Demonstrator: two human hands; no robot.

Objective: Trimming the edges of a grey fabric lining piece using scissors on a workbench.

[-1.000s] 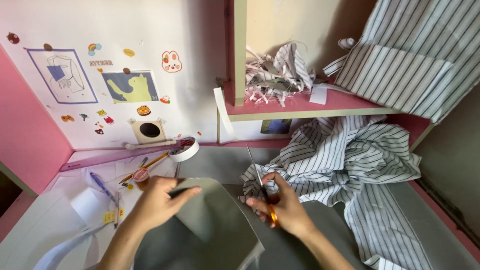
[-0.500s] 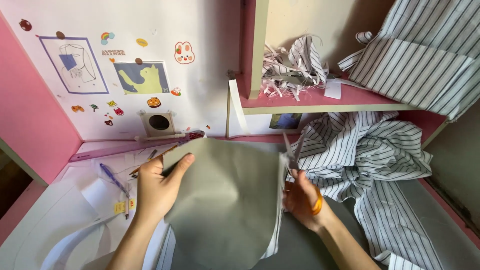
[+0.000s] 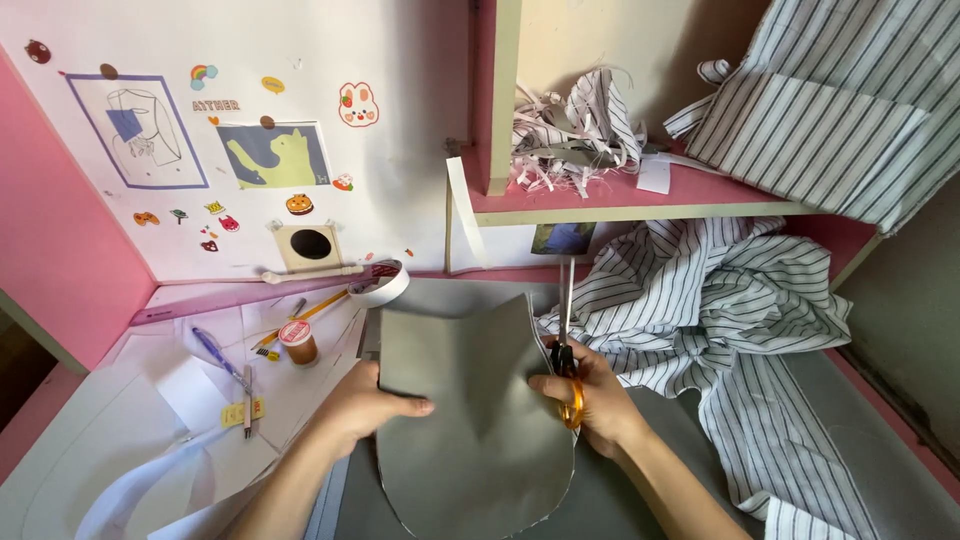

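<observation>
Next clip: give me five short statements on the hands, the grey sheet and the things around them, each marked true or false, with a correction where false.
1. The right hand holds orange-handled scissors with the blades pointing away from the person. True.
2. The left hand rests on the striped fabric. False: it grips the left edge of the grey sheet; the fabric lies to the right.
3. A roll of white tape lies beyond the grey sheet, near the wall. True.
4. The spool of thread stands on the shelf. False: it stands on the table, left of the sheet.
5. The scissors lie unheld on the table. False: the right hand grips them.
</observation>
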